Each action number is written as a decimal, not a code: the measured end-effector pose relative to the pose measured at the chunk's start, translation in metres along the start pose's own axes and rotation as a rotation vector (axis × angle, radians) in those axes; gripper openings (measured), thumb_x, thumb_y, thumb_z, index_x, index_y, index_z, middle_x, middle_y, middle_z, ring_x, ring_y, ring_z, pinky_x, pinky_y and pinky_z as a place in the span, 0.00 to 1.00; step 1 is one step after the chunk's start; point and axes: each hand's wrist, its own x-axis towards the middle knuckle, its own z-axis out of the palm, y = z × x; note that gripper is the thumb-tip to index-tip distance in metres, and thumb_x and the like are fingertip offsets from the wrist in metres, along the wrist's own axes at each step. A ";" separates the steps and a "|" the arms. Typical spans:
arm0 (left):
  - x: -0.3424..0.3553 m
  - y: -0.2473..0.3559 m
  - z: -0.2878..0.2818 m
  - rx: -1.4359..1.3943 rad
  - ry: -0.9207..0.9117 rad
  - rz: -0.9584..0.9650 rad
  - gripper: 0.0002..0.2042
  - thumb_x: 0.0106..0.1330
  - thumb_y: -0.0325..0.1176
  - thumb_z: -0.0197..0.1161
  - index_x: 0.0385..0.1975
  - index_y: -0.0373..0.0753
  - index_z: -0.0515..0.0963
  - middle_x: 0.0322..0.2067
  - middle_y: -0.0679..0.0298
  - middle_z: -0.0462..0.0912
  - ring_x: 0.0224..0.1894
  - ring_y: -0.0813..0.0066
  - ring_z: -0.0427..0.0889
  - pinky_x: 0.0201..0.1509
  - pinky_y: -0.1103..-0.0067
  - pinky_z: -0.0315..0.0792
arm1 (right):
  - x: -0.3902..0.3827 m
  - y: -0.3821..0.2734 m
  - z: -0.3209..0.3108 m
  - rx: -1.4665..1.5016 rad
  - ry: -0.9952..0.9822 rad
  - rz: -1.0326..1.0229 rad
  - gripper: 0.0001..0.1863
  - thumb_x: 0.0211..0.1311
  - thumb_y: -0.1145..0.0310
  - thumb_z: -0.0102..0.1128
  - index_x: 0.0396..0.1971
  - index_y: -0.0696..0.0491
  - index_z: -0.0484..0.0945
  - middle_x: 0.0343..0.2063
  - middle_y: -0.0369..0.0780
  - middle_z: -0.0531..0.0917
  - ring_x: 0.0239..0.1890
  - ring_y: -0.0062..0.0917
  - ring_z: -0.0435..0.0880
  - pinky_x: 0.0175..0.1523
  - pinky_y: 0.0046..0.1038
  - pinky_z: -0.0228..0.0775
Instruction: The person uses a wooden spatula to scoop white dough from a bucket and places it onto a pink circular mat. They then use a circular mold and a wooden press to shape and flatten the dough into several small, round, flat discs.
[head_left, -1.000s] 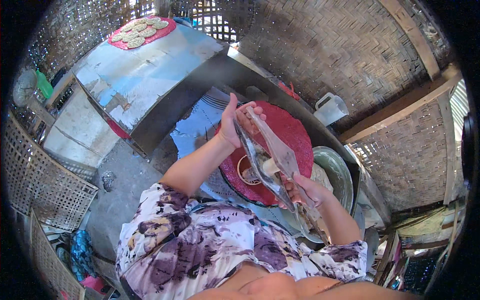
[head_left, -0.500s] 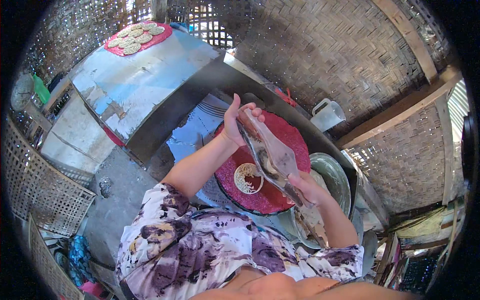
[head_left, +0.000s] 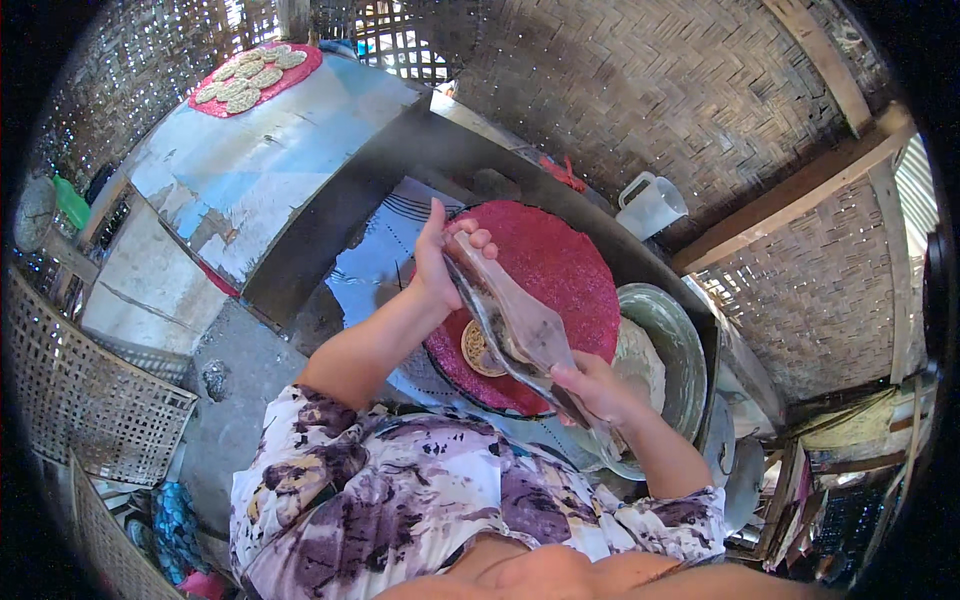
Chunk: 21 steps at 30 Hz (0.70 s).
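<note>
One big grey metal sheet lies at the top left. One small red tray sits on its far end, with flat round cakes on it, too small to count.

One big red tray lies in the middle. One round cake lies on its near edge, just under the hands.

One metal bowl stands just to the right of the big red tray, with pale dough inside.

One white jug stands behind the big red tray, by the woven wall.

One paddle, flat and see-through, is held up over the big red tray. It tilts from top left down to bottom right.

Two hands hold it, one at each end, well apart. The left hand pinches the top end. The right hand is closed tight around the bottom end.
</note>
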 end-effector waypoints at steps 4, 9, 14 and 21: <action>0.007 0.010 0.009 0.050 0.047 0.059 0.26 0.53 0.64 0.46 0.15 0.44 0.66 0.15 0.66 0.68 0.23 0.68 0.70 0.27 0.75 0.65 | 0.013 0.000 0.002 -0.073 0.063 -0.076 0.25 0.53 0.50 0.54 0.38 0.59 0.70 0.16 0.36 0.73 0.13 0.18 0.71 0.17 0.19 0.64; 0.014 0.003 0.005 0.006 0.023 0.055 0.26 0.53 0.64 0.46 0.15 0.45 0.66 0.13 0.67 0.67 0.22 0.69 0.69 0.26 0.76 0.64 | 0.015 0.003 -0.007 -0.244 0.169 -0.130 0.24 0.53 0.51 0.54 0.37 0.59 0.70 0.15 0.36 0.73 0.13 0.18 0.71 0.17 0.21 0.63; 0.008 -0.012 0.000 -0.012 0.031 0.014 0.24 0.54 0.63 0.45 0.15 0.46 0.67 0.13 0.68 0.68 0.21 0.70 0.70 0.27 0.74 0.66 | -0.005 -0.002 -0.004 -0.194 0.139 -0.042 0.23 0.53 0.51 0.53 0.36 0.59 0.70 0.15 0.36 0.73 0.12 0.17 0.71 0.17 0.20 0.63; -0.006 0.001 0.039 0.199 -0.190 -0.226 0.27 0.53 0.55 0.55 0.42 0.37 0.70 0.39 0.57 0.75 0.43 0.65 0.74 0.49 0.70 0.66 | -0.023 -0.005 -0.025 0.203 0.032 -0.298 0.27 0.56 0.55 0.52 0.51 0.52 0.55 0.24 0.40 0.74 0.20 0.21 0.74 0.20 0.20 0.67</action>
